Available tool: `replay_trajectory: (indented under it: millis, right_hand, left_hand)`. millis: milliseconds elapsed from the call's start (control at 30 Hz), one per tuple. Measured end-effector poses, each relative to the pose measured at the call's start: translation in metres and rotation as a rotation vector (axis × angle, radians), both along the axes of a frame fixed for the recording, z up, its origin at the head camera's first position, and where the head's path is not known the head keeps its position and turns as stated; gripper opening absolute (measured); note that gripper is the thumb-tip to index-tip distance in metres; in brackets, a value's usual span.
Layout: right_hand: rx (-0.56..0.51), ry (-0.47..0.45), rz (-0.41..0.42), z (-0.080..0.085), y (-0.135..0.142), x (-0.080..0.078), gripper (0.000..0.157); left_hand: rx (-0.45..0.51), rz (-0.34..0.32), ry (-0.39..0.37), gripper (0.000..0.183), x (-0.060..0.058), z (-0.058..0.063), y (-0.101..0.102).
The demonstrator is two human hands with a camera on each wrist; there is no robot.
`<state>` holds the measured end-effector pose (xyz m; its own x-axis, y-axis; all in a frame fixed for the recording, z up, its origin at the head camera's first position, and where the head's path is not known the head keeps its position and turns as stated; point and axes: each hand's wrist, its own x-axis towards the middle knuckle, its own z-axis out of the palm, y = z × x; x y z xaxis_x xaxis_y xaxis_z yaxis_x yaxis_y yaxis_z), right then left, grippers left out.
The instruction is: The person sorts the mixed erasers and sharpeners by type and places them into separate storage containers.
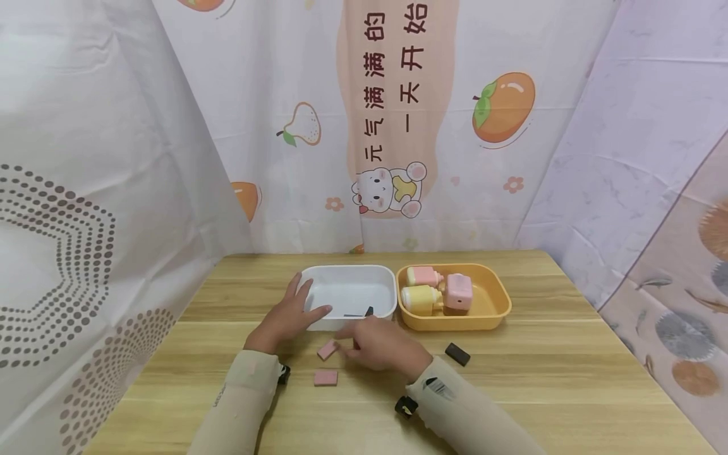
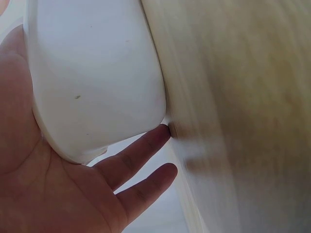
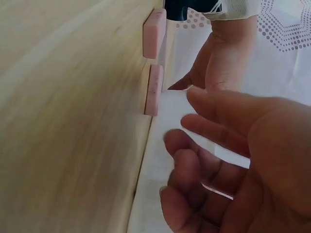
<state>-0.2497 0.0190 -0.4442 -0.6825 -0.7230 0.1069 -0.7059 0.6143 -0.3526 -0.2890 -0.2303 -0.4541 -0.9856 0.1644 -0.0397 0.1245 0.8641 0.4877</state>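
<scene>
Pink rectangular block seems light, firm; pinch long sides. Right hand: fingers loose, empty; left hand: fingers spread.

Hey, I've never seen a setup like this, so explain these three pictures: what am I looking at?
There's no machine, just a person's bare left hand and right hand. The wide picture is taken from the head, the close-ups from each wrist.

On the wood-grain table stand a white rectangular tray with a small dark item inside, and an orange rectangular tray holding pink and yellow things. Nearer lie two small pink rectangular blocks and a small black rectangular block.

The left hand touches the white tray's end. The right hand is close to the farther pink block, seemingly holding nothing.
</scene>
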Motion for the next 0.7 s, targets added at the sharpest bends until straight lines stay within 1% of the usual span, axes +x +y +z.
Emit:
replay_trajectory:
  millis: [133,200,233,333,400,467,567,700]
  right_hand:
    - [0.032,0.012,0.050,-0.006,-0.001,0.000,0.039]
    - [0.054,0.015,0.073,-0.007,-0.001,0.001,0.041]
    - [0.068,0.008,0.082,-0.007,-0.001,0.002,0.043]
    - [0.105,-0.062,0.094,-0.006,-0.002,0.005,0.048]
    - [0.123,-0.103,0.089,-0.006,-0.002,0.008,0.052]
    - [0.136,-0.122,0.080,-0.005,-0.002,0.009,0.055]
    - [0.155,-0.118,0.061,-0.004,-0.002,0.011,0.057]
    - [0.175,-0.125,0.032,-0.001,-0.001,0.011,0.055]
  left_hand:
    - [-0.006,0.006,-0.013,0.107,0.001,0.000,0.001]
    - [-0.006,0.008,-0.014,0.106,0.001,0.001,0.002]
    - [-0.005,0.009,-0.015,0.106,0.001,0.001,0.002]
    - [0.001,0.009,-0.018,0.105,0.003,0.003,0.002]
    - [0.006,0.007,-0.018,0.105,0.004,0.004,0.002]
    - [0.008,0.006,-0.015,0.105,0.004,0.004,0.002]
    - [0.009,0.001,-0.007,0.105,0.003,0.002,0.002]
    - [0.010,-0.007,-0.002,0.105,0.002,0.002,0.001]
